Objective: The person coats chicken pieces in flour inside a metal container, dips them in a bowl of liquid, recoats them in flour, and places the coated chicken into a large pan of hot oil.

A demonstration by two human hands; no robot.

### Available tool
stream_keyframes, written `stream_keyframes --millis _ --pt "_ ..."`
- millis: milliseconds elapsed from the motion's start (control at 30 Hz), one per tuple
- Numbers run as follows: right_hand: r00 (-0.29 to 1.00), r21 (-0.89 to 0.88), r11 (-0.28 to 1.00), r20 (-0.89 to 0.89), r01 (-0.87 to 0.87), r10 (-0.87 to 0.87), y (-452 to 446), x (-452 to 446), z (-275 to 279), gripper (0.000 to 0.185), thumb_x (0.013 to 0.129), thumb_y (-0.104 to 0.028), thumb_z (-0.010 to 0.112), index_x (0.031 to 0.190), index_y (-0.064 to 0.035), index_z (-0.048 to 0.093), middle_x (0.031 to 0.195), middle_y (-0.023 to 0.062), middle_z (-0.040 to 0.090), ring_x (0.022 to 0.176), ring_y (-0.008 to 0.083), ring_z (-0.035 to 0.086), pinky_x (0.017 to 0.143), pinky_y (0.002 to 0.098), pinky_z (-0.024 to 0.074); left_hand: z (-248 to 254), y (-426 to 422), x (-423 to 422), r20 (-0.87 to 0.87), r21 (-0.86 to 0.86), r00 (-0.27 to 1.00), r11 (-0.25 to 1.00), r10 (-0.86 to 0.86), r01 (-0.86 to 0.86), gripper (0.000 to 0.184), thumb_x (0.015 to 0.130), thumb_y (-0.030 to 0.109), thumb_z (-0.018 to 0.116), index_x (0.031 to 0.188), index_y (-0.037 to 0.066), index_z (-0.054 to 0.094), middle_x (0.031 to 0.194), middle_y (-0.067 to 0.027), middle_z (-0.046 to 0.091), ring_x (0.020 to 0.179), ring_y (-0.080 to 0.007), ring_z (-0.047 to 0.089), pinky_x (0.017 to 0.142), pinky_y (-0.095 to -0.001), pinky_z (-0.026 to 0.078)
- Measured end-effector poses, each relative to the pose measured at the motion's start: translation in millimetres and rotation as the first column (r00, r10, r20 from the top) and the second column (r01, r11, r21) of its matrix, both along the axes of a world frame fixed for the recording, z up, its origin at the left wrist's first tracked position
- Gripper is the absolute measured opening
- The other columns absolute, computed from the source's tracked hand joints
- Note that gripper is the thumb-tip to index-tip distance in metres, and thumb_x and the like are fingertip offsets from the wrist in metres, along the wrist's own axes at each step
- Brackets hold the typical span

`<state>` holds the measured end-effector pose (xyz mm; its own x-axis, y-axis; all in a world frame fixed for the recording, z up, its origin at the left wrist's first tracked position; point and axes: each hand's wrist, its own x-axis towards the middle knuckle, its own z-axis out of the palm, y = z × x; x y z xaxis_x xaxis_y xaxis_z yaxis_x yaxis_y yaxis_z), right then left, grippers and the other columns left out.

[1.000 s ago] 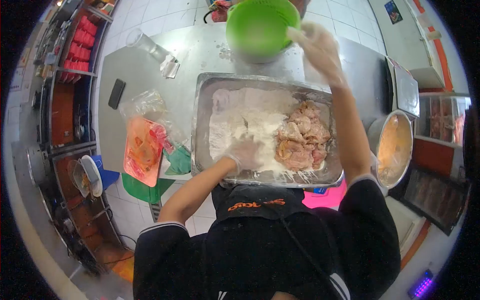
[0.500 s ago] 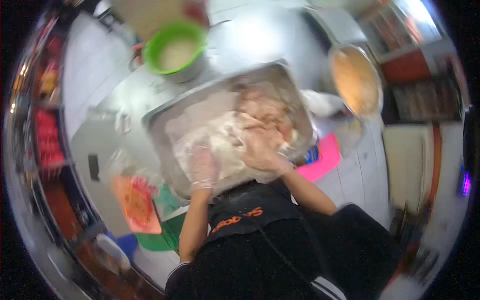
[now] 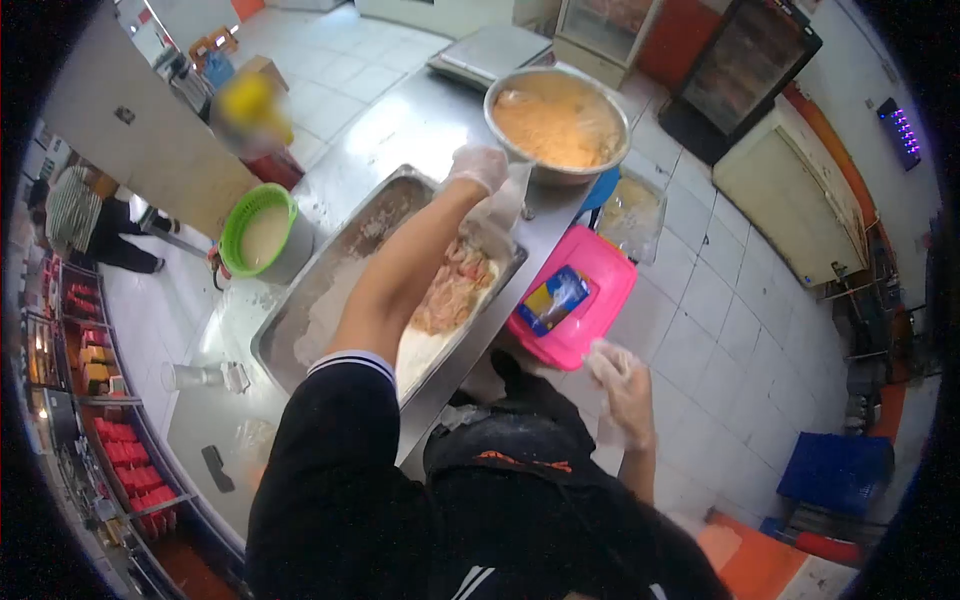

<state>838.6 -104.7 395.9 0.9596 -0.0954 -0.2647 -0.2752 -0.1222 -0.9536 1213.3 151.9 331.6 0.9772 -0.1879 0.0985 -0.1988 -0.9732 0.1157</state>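
Note:
My left hand (image 3: pixel 480 168), in a clear plastic glove, reaches across the metal tray (image 3: pixel 268 350) and is closed at a whitish plastic bag (image 3: pixel 511 192) beside the large metal bowl. Its fingertips are partly hidden. Raised over the floor, near a pink tub (image 3: pixel 600 262), is my right hand (image 3: pixel 625 388), also gloved. Its fingers are curled, with nothing visible in them. White powder (image 3: pixel 425 355) and pieces of raw meat (image 3: pixel 450 290) lie in the tray; my left arm covers part of it. Orange-coloured crumbs or powder (image 3: pixel 555 118) fill the metal bowl (image 3: pixel 622 140).
A green basket (image 3: pixel 236 230) with pale contents stands in a container behind the tray. On the metal table (image 3: pixel 205 425) are a flat scale (image 3: pixel 490 52), a clear cup (image 3: pixel 190 377) and a dark phone-like object (image 3: pixel 216 468). Another person (image 3: pixel 85 220) is at far left.
Both hands have left the powder and meat in the tray. The left has stretched forward to the bag by the bowl; the right has moved out over the floor. My view has turned right.

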Motion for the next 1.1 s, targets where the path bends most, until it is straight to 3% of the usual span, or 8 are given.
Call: stream_keyframes --millis 367,467,600,733,767,833,933,1100 --pt "0.967 0.300 0.947 0.252 -0.117 0.040 -67.8 140.1 -50.3 0.052 0.095 -0.043 0.064 0.115 0.0045 0.062 0.107 0.0163 0.068 0.071 0.0145 0.060 0.064 0.0268 0.0520 200.8 0.0 -57.5 0.428 0.282 0.599 0.729 -0.677 0.623 0.008 0.085 0.017 0.063 0.087 0.018 0.072 0.096 -0.0002 0.068 0.096 -0.0198 0.062 0.079 -0.0345 0.053" --pt "0.889 0.876 0.455 -0.328 0.159 0.320 -34.7 198.3 -11.0 0.077 0.091 -0.069 0.053 0.130 -0.0023 0.056 0.119 0.0233 0.063 0.076 0.0257 0.065 0.064 0.0313 0.0555 274.1 5.7 -105.7 0.355 0.469 0.655 0.733 -0.668 0.493 0.016 0.086 0.016 0.063 0.098 0.020 0.071 0.105 0.0003 0.065 0.105 -0.0197 0.059 0.082 -0.0336 0.053" --pt "0.727 0.942 -0.061 0.296 -0.331 0.619 17.0 221.0 8.0 0.073 0.095 -0.064 0.047 0.145 -0.0105 0.042 0.125 0.0191 0.061 0.102 0.0342 0.066 0.062 0.0383 0.0614 267.4 25.7 -139.1 0.298 0.430 0.704 0.749 -0.645 0.504 0.038 0.085 0.014 0.063 0.122 0.024 0.065 0.125 0.0055 0.064 0.120 -0.0164 0.053 0.105 -0.0355 0.043" --pt "0.847 0.964 0.238 -0.025 -0.121 0.531 51.9 217.5 -4.6 0.067 0.097 -0.049 0.052 0.149 -0.0108 0.037 0.135 0.0181 0.056 0.114 0.0365 0.061 0.069 0.0485 0.0613 238.0 49.7 -186.1 0.393 0.368 0.706 0.804 -0.590 0.467 0.039 0.092 0.022 0.061 0.130 0.019 0.060 0.128 -0.0008 0.060 0.123 -0.0191 0.053 0.108 -0.0355 0.041" --pt "0.889 0.958 0.260 -0.010 -0.123 0.458 59.6 212.7 -5.0 0.066 0.097 -0.046 0.054 0.148 -0.0092 0.037 0.135 0.0181 0.056 0.116 0.0370 0.061 0.075 0.0495 0.0607 220.6 50.2 -200.5 0.610 -0.201 0.776 0.917 -0.157 0.344 0.033 0.095 0.024 0.060 0.127 0.016 0.060 0.124 -0.0040 0.062 0.113 -0.0197 0.057 0.098 -0.0359 0.046" --pt "0.928 0.929 0.339 0.014 -0.150 0.372 65.7 217.5 -15.0 0.064 0.095 -0.037 0.060 0.147 -0.0070 0.037 0.140 0.0175 0.053 0.123 0.0364 0.058 0.094 0.0498 0.0557 170.1 74.3 -228.9 0.176 -0.893 0.950 0.448 0.256 0.045 0.035 0.100 0.031 0.058 0.127 0.009 0.056 0.116 -0.0091 0.063 0.103 -0.0198 0.061 0.088 -0.0354 0.051" --pt "0.923 0.804 0.503 0.144 -0.319 0.356 72.5 214.8 -4.8 0.053 0.098 -0.031 0.057 0.141 -0.0038 0.043 0.131 0.0136 0.058 0.118 0.0277 0.061 0.098 0.0419 0.0548 197.3 43.1 -277.6 -0.581 -0.814 0.792 -0.138 0.188 -0.564 0.040 0.103 0.035 0.052 0.119 -0.001 0.059 0.095 -0.0085 0.068 0.087 -0.0186 0.065 0.079 -0.0324 0.053" --pt "0.836 0.315 0.805 0.412 -0.503 0.362 77.1 198.9 1.8 0.053 0.092 -0.010 0.066 0.140 -0.0042 0.043 0.121 0.0086 0.058 0.112 0.0186 0.060 0.095 0.0334 0.0531 92.0 97.1 -264.3 -0.340 -0.883 0.910 0.254 0.237 -0.395 0.038 0.102 0.034 0.052 0.098 -0.001 0.067 0.080 -0.0063 0.068 0.069 -0.0154 0.064 0.064 -0.0304 0.053"
